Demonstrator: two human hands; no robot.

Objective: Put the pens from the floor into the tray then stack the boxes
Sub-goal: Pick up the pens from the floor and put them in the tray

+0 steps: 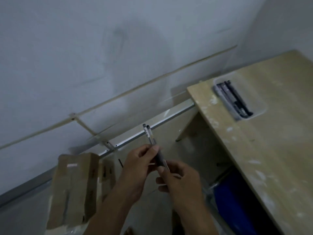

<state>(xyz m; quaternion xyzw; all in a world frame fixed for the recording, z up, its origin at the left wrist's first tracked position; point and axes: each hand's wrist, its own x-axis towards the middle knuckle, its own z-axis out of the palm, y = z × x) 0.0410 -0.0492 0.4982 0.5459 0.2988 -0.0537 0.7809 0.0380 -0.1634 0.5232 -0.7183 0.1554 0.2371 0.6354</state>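
Both my hands hold a small bunch of pens (149,134) in mid-air, their clear capped ends pointing up and away. My left hand (137,167) pinches the pens near the middle. My right hand (179,180) grips their lower ends. A clear plastic tray (260,106) lies on the wooden table (271,158) at the right, with several dark pens inside it. Two brown cardboard boxes (72,189) stand on the floor at the lower left, below my left forearm. One small dark pen (120,162) lies on the floor next to the boxes.
A grey wall fills the upper view, with a cable duct and a metal rail running along it. Under the table there is a blue object (237,206) in clear plastic wrap. A table leg (188,126) slants down at the table's near corner.
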